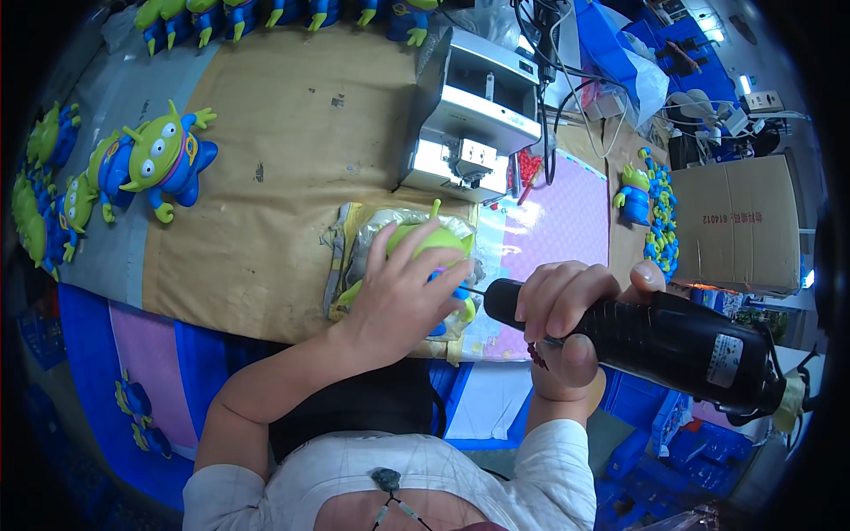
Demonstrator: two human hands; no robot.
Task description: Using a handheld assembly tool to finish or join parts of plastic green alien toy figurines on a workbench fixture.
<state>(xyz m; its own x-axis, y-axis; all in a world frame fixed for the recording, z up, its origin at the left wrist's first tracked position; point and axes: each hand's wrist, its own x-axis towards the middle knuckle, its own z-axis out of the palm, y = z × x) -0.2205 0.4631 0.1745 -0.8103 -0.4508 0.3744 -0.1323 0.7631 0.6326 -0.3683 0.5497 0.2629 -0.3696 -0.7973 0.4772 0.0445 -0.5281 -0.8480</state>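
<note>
A green-and-blue alien toy figure (436, 241) lies on a cloth pad wrapped in clear plastic (361, 232), near the table's front edge. My left hand (398, 296) is laid over it, fingers curled around its head and body, hiding much of it. In my right hand (567, 305) is a black electric screwdriver (682, 350), held nearly level, fingers wrapped round its front part. The thin bit points left and reaches the toy's blue body beside my left fingertips. Whether the tip sits in a screw is hidden.
Beyond the pad stands a white-and-black screw feeder machine (474, 111), with small red parts (529, 166) beside it. Finished-looking alien figures (164, 155) stand at left, along the far edge and at right. A cardboard box (735, 221) is at right; cables (553, 88) hang behind the machine.
</note>
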